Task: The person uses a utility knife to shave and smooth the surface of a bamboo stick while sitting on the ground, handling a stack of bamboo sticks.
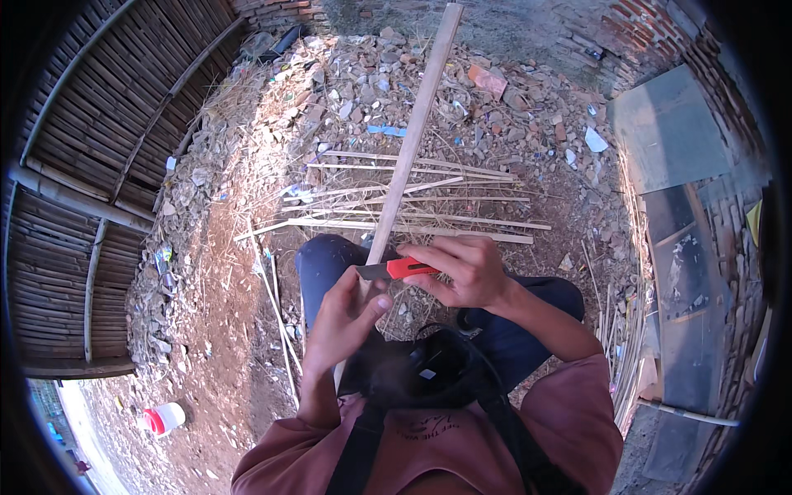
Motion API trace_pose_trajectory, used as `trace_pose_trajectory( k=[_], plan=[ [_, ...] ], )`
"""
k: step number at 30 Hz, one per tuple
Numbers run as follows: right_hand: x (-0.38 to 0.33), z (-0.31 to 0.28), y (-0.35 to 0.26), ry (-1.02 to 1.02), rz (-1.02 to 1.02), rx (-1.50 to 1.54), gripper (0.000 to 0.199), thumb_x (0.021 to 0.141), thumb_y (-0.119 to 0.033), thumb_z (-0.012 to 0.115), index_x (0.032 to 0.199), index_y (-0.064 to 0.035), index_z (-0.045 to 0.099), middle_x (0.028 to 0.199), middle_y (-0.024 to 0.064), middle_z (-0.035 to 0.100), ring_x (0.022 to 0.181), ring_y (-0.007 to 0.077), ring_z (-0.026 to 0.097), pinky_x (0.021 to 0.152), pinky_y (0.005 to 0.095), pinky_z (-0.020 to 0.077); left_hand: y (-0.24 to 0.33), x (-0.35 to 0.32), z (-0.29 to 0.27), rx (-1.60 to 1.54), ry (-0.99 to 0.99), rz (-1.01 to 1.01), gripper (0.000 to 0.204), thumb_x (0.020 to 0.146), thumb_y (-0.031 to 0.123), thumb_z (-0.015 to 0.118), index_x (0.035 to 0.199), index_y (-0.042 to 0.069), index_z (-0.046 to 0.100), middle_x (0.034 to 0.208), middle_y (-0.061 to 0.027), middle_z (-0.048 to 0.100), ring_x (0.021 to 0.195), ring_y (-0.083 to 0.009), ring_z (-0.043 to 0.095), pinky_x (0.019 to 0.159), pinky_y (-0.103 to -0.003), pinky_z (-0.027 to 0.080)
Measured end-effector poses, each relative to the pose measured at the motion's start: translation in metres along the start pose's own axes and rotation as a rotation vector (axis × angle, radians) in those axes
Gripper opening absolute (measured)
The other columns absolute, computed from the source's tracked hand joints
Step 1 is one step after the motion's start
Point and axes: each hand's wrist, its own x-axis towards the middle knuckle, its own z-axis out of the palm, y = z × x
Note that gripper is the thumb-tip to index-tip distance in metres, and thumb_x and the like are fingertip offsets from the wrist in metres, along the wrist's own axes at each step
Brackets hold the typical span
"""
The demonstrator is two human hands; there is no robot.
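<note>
A long, flat, pale wooden strip (417,124) slants up and away from my lap toward the far wall. My left hand (337,322) is closed around its near end, the thumb standing out on the right side. My right hand (472,272) grips a red utility knife (406,267). Its dark blade points left and lies across the strip just above my left hand; whether the edge bites into the wood cannot be made out. Beyond my knees, several thin split strips (462,219) lie roughly crosswise on the ground.
Rubble and stones (363,91) cover the ground up to the brick wall. A slatted bamboo panel (82,107) stands at left. Grey boards (672,132) lean at right. A white container with a red lid (169,418) sits at lower left, and thin sticks (276,309) lie beside my left knee.
</note>
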Motion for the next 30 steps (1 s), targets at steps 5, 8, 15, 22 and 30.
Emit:
trace_pose_trajectory(
  k=[5,8,15,22,30],
  plan=[
    [-0.002,0.001,-0.006,-0.016,-0.008,-0.060,0.048,0.086,-0.033,0.085,0.129,-0.0129,0.078,0.070,-0.0003,0.057,0.057,0.0175,0.061,0.050,0.0348,0.0489,-0.001,0.005,0.010,-0.161,0.041,0.046,0.029,0.098,0.009,0.080,0.120,0.001,0.063,0.098,0.0024,0.064,0.087,-0.0032,0.055,0.076,-0.020,0.047],
    [-0.001,0.002,-0.007,0.003,-0.010,-0.073,0.050,0.085,-0.033,0.085,0.130,-0.0126,0.078,0.070,-0.0010,0.056,0.056,0.0158,0.060,0.049,0.0339,0.0479,0.001,0.007,0.012,-0.205,0.065,0.051,0.026,0.097,0.008,0.082,0.116,0.001,0.065,0.095,0.0041,0.062,0.082,-0.0006,0.052,0.072,-0.019,0.046],
    [0.000,0.005,-0.012,0.039,-0.002,-0.116,0.051,0.087,-0.032,0.084,0.135,-0.0146,0.077,0.067,-0.0018,0.049,0.053,0.0145,0.054,0.048,0.0331,0.0456,0.002,0.014,0.016,-0.206,0.112,-0.023,0.021,0.097,0.012,0.084,0.108,0.005,0.068,0.078,0.0117,0.050,0.069,0.0024,0.040,0.062,-0.018,0.038],
    [-0.004,0.008,-0.013,0.064,0.011,-0.137,0.051,0.088,-0.031,0.083,0.136,-0.0168,0.076,0.067,-0.0027,0.049,0.053,0.0135,0.054,0.049,0.0325,0.0453,-0.006,0.018,0.021,-0.225,0.151,0.025,0.020,0.097,0.014,0.085,0.100,0.006,0.066,0.075,0.0135,0.047,0.067,0.0033,0.034,0.057,-0.019,0.025],
    [-0.002,-0.001,-0.021,0.029,0.064,-0.168,0.048,0.085,-0.027,0.086,0.131,-0.0142,0.080,0.071,-0.0028,0.058,0.058,0.0145,0.060,0.054,0.0319,0.0517,0.002,0.018,0.027,-0.239,0.176,0.047,0.023,0.097,0.010,0.084,0.102,0.004,0.062,0.087,0.0077,0.058,0.076,0.0033,0.044,0.064,-0.016,0.035]
  ],
)
